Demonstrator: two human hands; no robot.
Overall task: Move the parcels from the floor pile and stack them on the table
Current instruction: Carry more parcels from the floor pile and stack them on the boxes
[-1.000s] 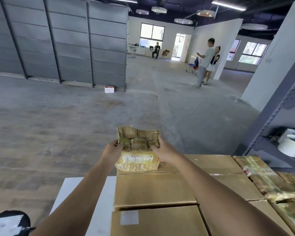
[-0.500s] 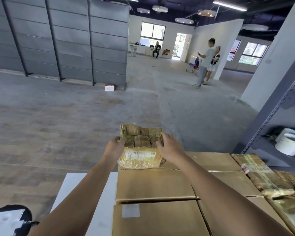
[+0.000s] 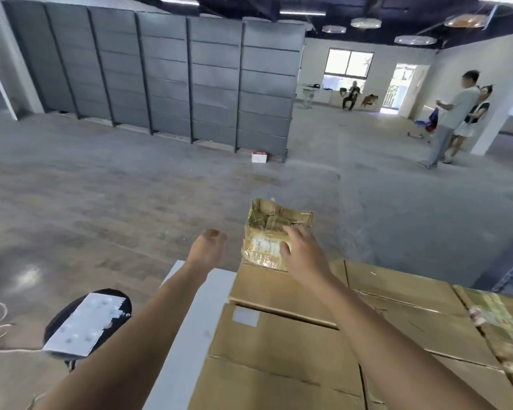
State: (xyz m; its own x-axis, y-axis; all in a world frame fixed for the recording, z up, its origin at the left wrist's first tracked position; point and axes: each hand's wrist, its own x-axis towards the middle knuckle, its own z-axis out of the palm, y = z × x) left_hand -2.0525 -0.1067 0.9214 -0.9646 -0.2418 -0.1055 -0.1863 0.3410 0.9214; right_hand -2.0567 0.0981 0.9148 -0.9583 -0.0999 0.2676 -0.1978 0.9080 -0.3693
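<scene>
A small tape-wrapped brown parcel [image 3: 271, 232] with a white label sits on the far corner of the stacked cardboard boxes [image 3: 293, 335]. My right hand [image 3: 301, 253] rests on its near right side with the fingers spread. To the left of the parcel my left hand [image 3: 208, 247] hovers apart from it, fingers loosely curled and holding nothing. The boxes cover the white table [image 3: 187, 321], whose left strip shows bare.
More taped parcels [image 3: 504, 327] lie on the boxes at the right edge. A black stool [image 3: 86, 324] with a white sheet stands left of the table, with cord on the floor beside it. Grey lockers [image 3: 166, 78] line the back. Two people [image 3: 456, 116] stand far right.
The parcel has been set down on the far box. My left hand has let go and moved away to the left. The view has swung left.
</scene>
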